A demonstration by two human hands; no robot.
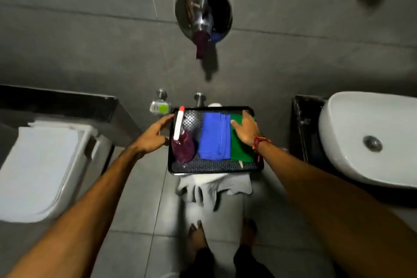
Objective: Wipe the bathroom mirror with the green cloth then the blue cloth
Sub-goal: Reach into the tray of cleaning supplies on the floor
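Observation:
A black tray rests on a stand draped in white cloth, straight ahead of me. In it lie a folded green cloth at the right, a folded blue cloth in the middle and a purple spray bottle with a white and red nozzle at the left. My right hand lies flat on the green cloth with fingers spread. My left hand is at the tray's left edge, fingers apart and touching the rim. A round wall mirror hangs above and reflects the bottle.
A white toilet stands at the left below a black ledge. At the right a white basin sits on a black counter. Two metal valves and a green and white fitting jut from the grey wall behind the tray. My bare feet stand on grey tiles.

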